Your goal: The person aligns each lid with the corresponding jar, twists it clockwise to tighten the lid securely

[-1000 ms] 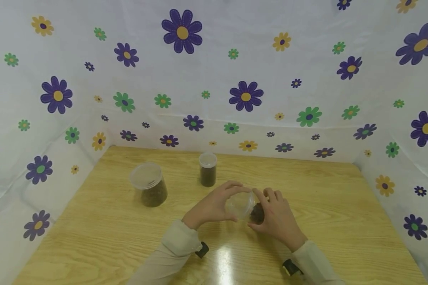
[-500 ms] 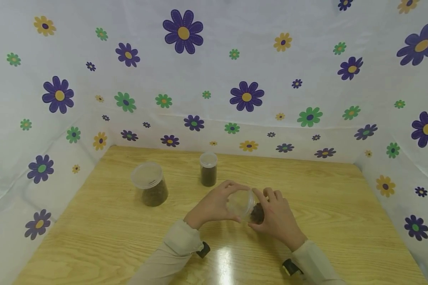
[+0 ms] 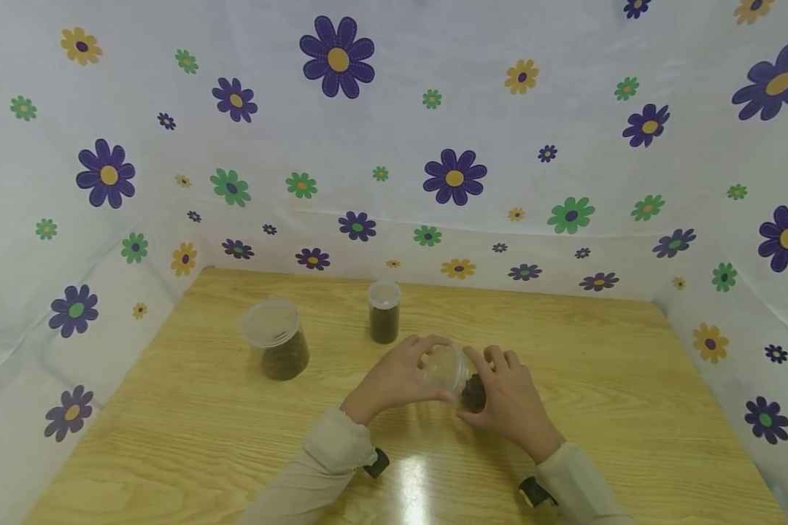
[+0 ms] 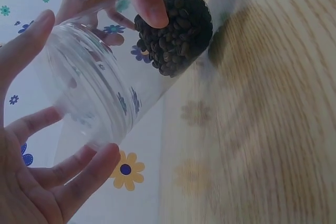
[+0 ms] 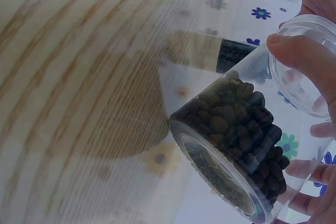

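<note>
A clear plastic jar [image 4: 149, 85] partly filled with dark brown coffee beans [image 4: 181, 27] lies tilted just above the wooden table, its lid end to the left. My right hand [image 3: 515, 401] grips the jar's body around the beans. Around the clear round lid [image 4: 86, 72], the thumb and fingers of my left hand [image 3: 394, 375] are curled at the rim. In the left wrist view, the thumb touches the lid's upper edge and the fingertips its lower edge. Whether the lid is loose on the jar cannot be told.
A wide lidded jar [image 3: 284, 354] of dark contents stands at the left of the wooden table [image 3: 171, 437]. A narrower lidded jar [image 3: 384, 324] with dark contents stands upright at the back. Flower-patterned white cloth [image 3: 381, 131] encloses the back and sides.
My left hand has shifted slightly right, and its fingers and thumb have turned around the lid's rim. The right hand and the jar stay almost still; the other jars have not moved.
</note>
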Motion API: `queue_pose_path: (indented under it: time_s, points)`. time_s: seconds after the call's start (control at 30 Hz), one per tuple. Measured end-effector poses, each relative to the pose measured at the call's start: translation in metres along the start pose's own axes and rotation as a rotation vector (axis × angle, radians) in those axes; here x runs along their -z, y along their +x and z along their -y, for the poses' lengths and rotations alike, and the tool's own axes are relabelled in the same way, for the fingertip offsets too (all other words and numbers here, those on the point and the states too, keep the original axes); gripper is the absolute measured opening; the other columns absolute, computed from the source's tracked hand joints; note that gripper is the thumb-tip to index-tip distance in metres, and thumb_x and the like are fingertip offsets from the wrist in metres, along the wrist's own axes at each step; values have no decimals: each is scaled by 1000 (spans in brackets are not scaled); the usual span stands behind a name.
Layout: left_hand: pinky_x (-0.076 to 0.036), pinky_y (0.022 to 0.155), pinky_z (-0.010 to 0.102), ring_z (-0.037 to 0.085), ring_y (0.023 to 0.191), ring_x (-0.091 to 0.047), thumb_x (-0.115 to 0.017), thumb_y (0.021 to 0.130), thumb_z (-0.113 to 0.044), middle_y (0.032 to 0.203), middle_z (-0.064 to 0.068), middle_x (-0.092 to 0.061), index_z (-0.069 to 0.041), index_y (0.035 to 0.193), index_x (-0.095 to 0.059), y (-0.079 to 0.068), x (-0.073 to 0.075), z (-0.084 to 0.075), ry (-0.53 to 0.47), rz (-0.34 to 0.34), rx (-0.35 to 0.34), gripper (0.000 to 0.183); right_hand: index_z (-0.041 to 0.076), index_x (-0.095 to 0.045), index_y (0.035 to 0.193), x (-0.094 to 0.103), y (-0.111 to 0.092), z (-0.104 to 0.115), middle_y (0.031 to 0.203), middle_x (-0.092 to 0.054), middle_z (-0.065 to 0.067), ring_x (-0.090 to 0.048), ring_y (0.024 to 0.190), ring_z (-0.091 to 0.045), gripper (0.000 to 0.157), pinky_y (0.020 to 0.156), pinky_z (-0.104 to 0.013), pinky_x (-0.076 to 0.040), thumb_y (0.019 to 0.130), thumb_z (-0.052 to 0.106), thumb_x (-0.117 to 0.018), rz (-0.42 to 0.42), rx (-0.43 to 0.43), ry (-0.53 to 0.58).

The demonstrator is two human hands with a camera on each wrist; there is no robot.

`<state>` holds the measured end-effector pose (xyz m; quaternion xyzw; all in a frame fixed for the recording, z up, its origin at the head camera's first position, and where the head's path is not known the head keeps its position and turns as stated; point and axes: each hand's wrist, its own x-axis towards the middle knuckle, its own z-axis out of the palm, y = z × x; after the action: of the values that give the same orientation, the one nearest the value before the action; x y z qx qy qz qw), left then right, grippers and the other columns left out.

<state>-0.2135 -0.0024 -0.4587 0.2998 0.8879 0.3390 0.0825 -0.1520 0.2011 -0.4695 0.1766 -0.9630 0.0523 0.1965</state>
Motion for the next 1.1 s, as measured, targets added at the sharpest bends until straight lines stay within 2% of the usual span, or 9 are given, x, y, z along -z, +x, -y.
queue_pose_path:
  time_s: [0.2, 0.33, 0.5, 0.67, 0.73, 0.9, 0.97, 1.1]
  points:
    - [-50, 68, 32, 19, 92, -59, -74, 68, -59, 114, 6, -56, -33, 132, -46, 0, -1, -2, -16, -5, 48, 74, 14, -47, 133, 0, 1, 0, 102, -51, -9, -52, 90, -28, 99, 62, -40, -49, 51, 56, -85, 11, -10, 4]
    - [-50, 70, 34, 19, 92, -58, -67, 72, -65, 113, 6, -58, -31, 131, -46, 0, -3, -4, -24, -5, 91, 71, 14, -47, 134, 0, 1, 0, 103, -52, -8, -52, 91, -28, 99, 63, -40, -49, 52, 57, -84, 13, -10, -7]
    - [-51, 75, 39, 22, 96, -60, -60, 74, -70, 116, 9, -59, -27, 133, -44, 0, -3, -6, 10, -1, 112, 75, 15, -47, 134, -1, 1, 0, 103, -52, -8, -52, 90, -27, 100, 62, -39, -49, 52, 58, -84, 9, -9, -21]
    - [-51, 79, 45, 25, 102, -60, -62, 74, -69, 122, 10, -57, -30, 142, -34, 0, -2, -6, 5, 29, 130, 83, 15, -47, 134, -2, 1, 0, 102, -51, -8, -51, 89, -26, 100, 62, -39, -48, 52, 58, -83, 16, -19, -16]
    - [-51, 82, 47, 26, 107, -58, -65, 72, -67, 126, 10, -54, -33, 145, -28, -1, 0, -5, -7, 49, 123, 90, 15, -47, 134, -2, 0, 0, 102, -51, -8, -51, 90, -26, 99, 63, -39, -49, 52, 58, -83, 19, -24, -15]
    - [-50, 89, 46, 27, 117, -54, -73, 67, -61, 144, 9, -38, -42, 148, -11, -2, 3, 1, 10, 131, 26, 104, 14, -47, 133, -1, 0, 0, 103, -51, -8, -51, 90, -26, 99, 64, -39, -49, 52, 57, -84, 21, -34, -6]
    - [-50, 89, 43, 27, 115, -55, -71, 71, -59, 147, 10, -35, -39, 149, -10, -2, 5, 2, -17, 150, 11, 101, 14, -47, 133, 0, 0, 0, 103, -51, -9, -51, 91, -27, 99, 64, -39, -49, 52, 56, -84, 21, -35, -3]
    - [-51, 85, 41, 23, 103, -61, -60, 80, -63, 141, 10, -44, -26, 150, -21, -2, 7, 0, -76, 131, 61, 87, 14, -47, 133, 0, 0, 0, 103, -51, -9, -51, 91, -27, 99, 64, -40, -49, 52, 57, -84, 22, -34, -4]
